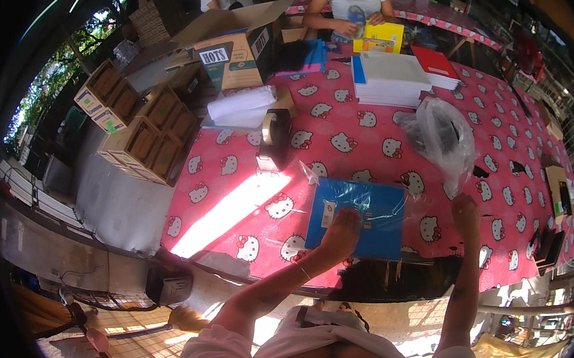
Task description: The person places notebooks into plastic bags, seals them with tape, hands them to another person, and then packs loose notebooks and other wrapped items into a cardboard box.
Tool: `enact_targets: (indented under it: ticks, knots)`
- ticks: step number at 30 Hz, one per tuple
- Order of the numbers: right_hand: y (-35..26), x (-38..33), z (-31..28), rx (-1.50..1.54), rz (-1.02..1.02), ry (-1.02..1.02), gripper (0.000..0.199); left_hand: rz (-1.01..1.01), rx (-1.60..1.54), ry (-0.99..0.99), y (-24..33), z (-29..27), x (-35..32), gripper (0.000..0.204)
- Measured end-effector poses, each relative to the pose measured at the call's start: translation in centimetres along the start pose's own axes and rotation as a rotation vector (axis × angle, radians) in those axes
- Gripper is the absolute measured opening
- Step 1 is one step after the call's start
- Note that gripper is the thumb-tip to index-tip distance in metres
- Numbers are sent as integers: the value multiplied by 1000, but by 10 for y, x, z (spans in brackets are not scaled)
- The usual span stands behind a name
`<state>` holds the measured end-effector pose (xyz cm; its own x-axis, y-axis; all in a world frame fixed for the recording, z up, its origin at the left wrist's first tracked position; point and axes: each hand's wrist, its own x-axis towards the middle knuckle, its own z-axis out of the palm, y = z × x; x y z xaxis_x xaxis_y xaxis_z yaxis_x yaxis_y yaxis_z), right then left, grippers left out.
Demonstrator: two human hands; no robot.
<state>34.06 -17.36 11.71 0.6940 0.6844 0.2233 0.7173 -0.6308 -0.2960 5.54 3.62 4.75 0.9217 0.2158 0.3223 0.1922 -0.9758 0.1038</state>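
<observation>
A flat blue-covered book or pad [384, 234] with a white label lies in front of me, in what looks like a clear plastic sleeve. My left hand [341, 235] rests on its near part, fingers curled together; whatever they hold is hidden. To the right, my right hand [465, 215] is closed just above the tablecloth, beside the lower tail of a crumpled clear plastic bag [441, 140]. Whether it grips some of the clear plastic is too small to tell. A black tape dispenser [276, 138] stands to the left beyond the blue book.
A pink patterned cloth [343, 143] covers the table. Farther back are a stack of white-edged books [392, 83], red books [436, 64], a white roll [242, 105] and an open carton [239, 52]. Opposite, a person [354, 4] handles a yellow book [385, 36]. Boxes [150, 133] stand left.
</observation>
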Motion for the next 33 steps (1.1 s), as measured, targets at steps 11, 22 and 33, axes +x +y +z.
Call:
enact_targets:
  ticks: [11, 22, 33]
  knots:
    - [-392, -11, 123, 826, -1026, -894, 25, 164, 127, 241, 0, 19, -1, 40]
    - [-36, -27, 57, 60, 50, -667, 70, 23, 59, -18, 12, 17, 5, 32]
    - [-189, -152, 102, -137, -360, -62, 93, 220, 56, 50, -6, -1, 10, 17]
